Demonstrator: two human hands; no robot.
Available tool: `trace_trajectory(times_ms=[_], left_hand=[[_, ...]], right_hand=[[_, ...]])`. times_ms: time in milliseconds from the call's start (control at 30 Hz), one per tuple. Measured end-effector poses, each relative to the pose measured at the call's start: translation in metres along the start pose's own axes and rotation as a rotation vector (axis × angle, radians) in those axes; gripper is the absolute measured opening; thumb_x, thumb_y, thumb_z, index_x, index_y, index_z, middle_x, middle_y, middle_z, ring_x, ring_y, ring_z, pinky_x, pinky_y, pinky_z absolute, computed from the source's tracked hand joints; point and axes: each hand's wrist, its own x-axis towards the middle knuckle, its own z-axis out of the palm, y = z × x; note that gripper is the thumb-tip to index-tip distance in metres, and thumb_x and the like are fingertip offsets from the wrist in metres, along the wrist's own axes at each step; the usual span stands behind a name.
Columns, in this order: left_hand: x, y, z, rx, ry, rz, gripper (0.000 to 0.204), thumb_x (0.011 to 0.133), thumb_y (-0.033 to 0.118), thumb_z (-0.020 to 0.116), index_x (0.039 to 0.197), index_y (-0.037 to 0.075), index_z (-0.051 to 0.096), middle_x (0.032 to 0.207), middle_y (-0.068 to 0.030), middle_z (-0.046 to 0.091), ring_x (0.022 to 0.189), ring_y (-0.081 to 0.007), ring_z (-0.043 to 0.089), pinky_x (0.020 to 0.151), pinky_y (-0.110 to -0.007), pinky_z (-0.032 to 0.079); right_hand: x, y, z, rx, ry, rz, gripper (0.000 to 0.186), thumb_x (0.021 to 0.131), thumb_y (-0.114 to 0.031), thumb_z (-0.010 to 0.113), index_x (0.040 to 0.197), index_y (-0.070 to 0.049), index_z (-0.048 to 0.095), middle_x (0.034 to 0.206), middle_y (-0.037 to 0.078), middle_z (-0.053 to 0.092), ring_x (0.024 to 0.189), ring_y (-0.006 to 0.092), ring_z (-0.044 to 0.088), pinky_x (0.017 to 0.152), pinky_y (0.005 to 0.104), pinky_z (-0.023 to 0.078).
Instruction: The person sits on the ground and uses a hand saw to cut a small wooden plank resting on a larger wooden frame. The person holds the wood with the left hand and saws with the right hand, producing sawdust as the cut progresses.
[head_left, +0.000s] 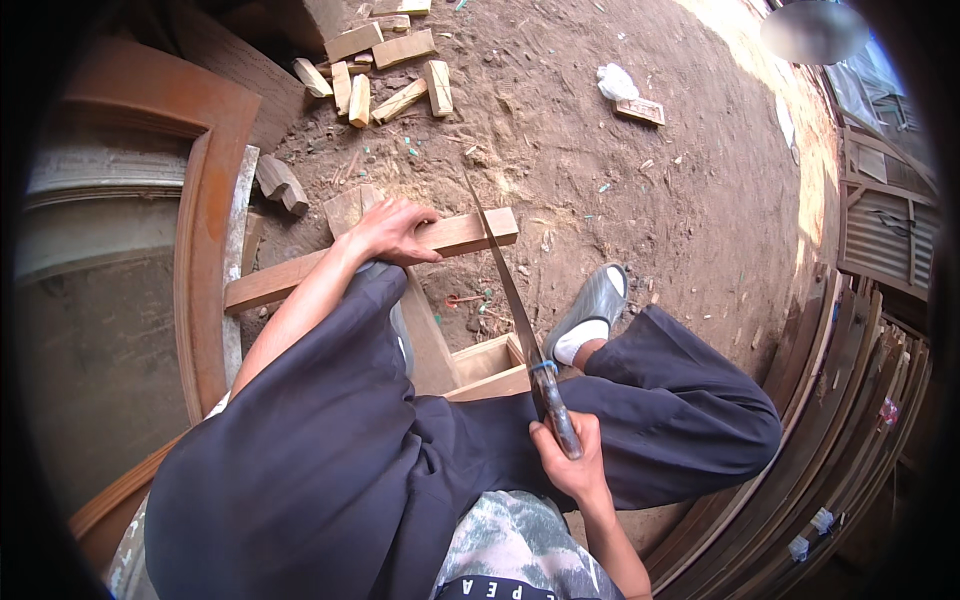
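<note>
Left hand [392,232] is resting back upward, fingers [420,213] curling rightward. Left forearm [300,325] is slanting away below and to the left of that hand. Right hand [574,458] is gripping in a fist, below and to the right of the left hand, thumb [541,438] lying on its left side. Right forearm [617,552] is extending below it.

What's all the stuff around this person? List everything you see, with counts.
Saw: one, dark, in the right hand, blade crossing the beam near its right end
Beam: one, brown, under the left hand
Wood blocks: roughly ten, pale, ground upper left
Wooden frame: one, reddish-brown, left
White crumpled item: one, white, upper right of centre
Planks: many, brown, lower right
Shoe: one clear, grey, centre right
Trousers: one pair, dark, lower centre
Left hand: one, bare, gripping the beam
Right hand: one, bare, holding the saw
</note>
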Motion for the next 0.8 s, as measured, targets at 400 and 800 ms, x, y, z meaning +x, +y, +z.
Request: trace_trajectory(times_ms=[400, 800], left_hand=[[-0.002, 0.001, -0.001, -0.025, 0.066, 0.039, 0.065, 0.072, 0.049, 0.084, 0.116, 0.002, 0.074, 0.092, -0.0222, 0.073, 0.090, -0.0409, 0.071, 0.079, -0.049, 0.055], [0.001, 0.000, 0.005, -0.006, 0.027, -0.025, 0.070, 0.069, 0.061, 0.084, 0.118, 0.011, 0.075, 0.096, -0.0173, 0.074, 0.097, -0.0369, 0.071, 0.084, -0.050, 0.055]], right_hand=[[-0.020, -0.004, 0.007, -0.011, -0.004, 0.042, 0.036, 0.089, -0.004, 0.072, 0.062, -0.005, 0.047, 0.056, -0.005, 0.043, 0.055, 0.0031, 0.036, 0.049, 0.0292, 0.029], [-0.021, -0.017, 0.002, -0.098, -0.016, 0.045, 0.036, 0.090, -0.003, 0.070, 0.062, -0.005, 0.047, 0.056, -0.006, 0.043, 0.054, 0.0031, 0.036, 0.048, 0.0295, 0.030]])
